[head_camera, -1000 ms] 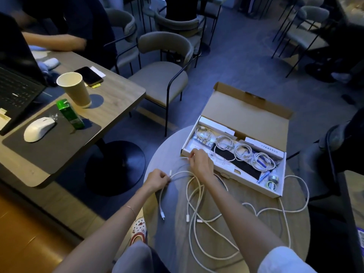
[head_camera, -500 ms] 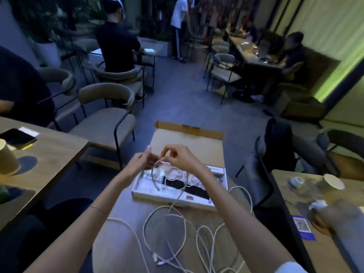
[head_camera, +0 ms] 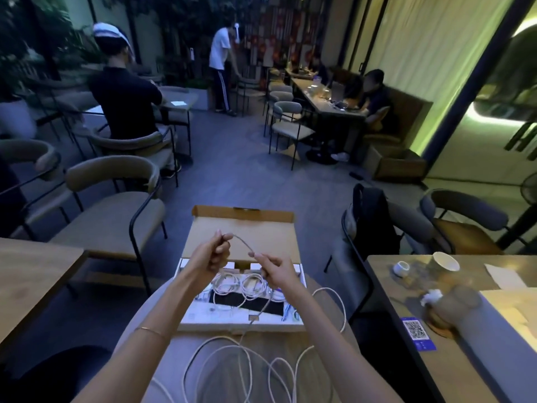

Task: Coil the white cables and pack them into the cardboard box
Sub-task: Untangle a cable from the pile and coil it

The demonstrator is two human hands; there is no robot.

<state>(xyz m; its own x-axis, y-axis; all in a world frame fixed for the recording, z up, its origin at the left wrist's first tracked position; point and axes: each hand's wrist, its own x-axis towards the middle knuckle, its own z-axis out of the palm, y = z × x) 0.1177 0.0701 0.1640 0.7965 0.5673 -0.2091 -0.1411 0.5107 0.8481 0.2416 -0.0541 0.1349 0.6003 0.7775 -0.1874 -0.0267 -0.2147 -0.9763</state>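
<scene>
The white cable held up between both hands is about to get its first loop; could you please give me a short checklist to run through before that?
1. Left hand grip: pinches the white cable near its end. Ok.
2. Right hand grip: pinches the same cable, a short arc between the hands. Ok.
3. Slack free to draw up: the rest lies in overlapping loose loops on the round table; snagging cannot be ruled out. Cannot tell.
4. Cardboard box open, lid back. Ok.
5. Room in the box: coiled cables already fill the middle. Cannot tell.
</scene>
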